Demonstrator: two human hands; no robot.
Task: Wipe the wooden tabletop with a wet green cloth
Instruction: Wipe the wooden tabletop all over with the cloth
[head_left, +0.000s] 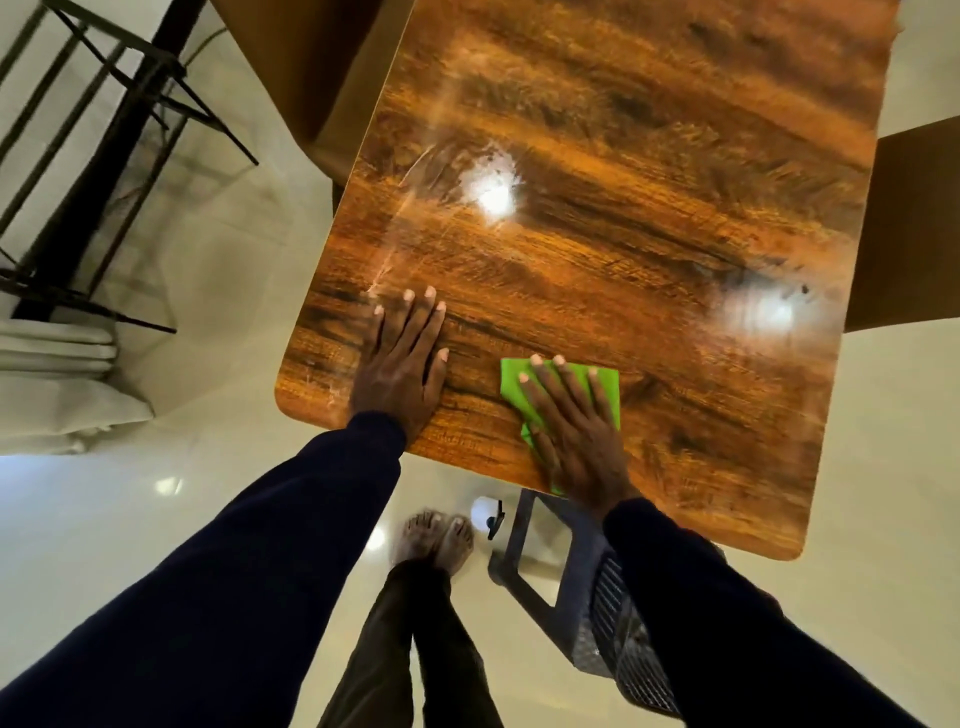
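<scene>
item: green cloth (510, 387), folded flat at the near edge of the wooden tabletop (597, 234), one corner over that edge. handling, i judge: light, limp, damp, slides easily; best driven by a flat palm on its middle. my right hand (576, 431) presses it, fingers straight and spread. my left hand (402, 369) rests flat on the tabletop's near-left part, holding nothing. containers: none in view

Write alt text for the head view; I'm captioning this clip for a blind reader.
A person's right hand presses a green cloth flat on a glossy wooden tabletop near its front edge, while the left hand rests flat on the bare wood beside it. Below, bare feet and a dark stool show on a pale floor.
</scene>
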